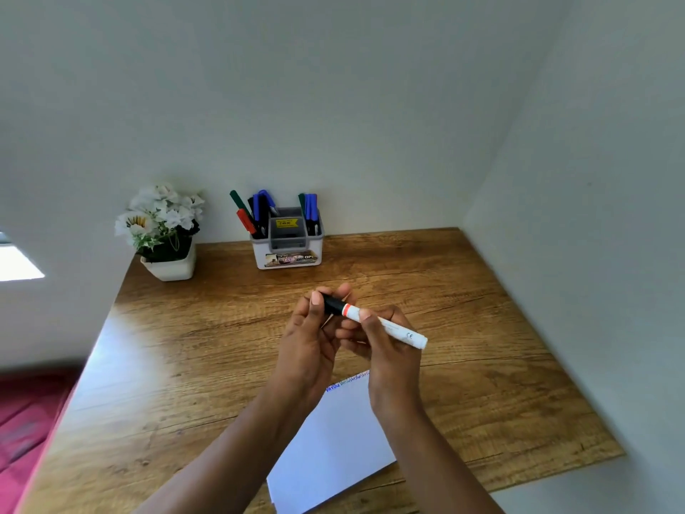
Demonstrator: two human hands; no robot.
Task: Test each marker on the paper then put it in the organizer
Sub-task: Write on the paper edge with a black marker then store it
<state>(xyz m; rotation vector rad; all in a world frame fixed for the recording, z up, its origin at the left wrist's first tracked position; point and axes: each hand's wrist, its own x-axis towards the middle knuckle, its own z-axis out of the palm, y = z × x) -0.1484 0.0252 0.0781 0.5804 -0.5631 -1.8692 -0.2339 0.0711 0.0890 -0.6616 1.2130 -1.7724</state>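
Observation:
A white marker [398,331] with an orange band and a black cap is held above the middle of the wooden table. My left hand [309,339] grips the black cap end. My right hand [385,350] grips the white barrel. Below my hands lies a white paper [333,447] with coloured scribbles along its far edge. The white organizer [287,250] stands at the back against the wall, holding several green, blue, black and red markers.
A white pot of white flowers [163,231] stands at the back left of the wooden table [463,309]. Walls close the table in at the back and right. A red surface [26,421] lies past the table's left edge.

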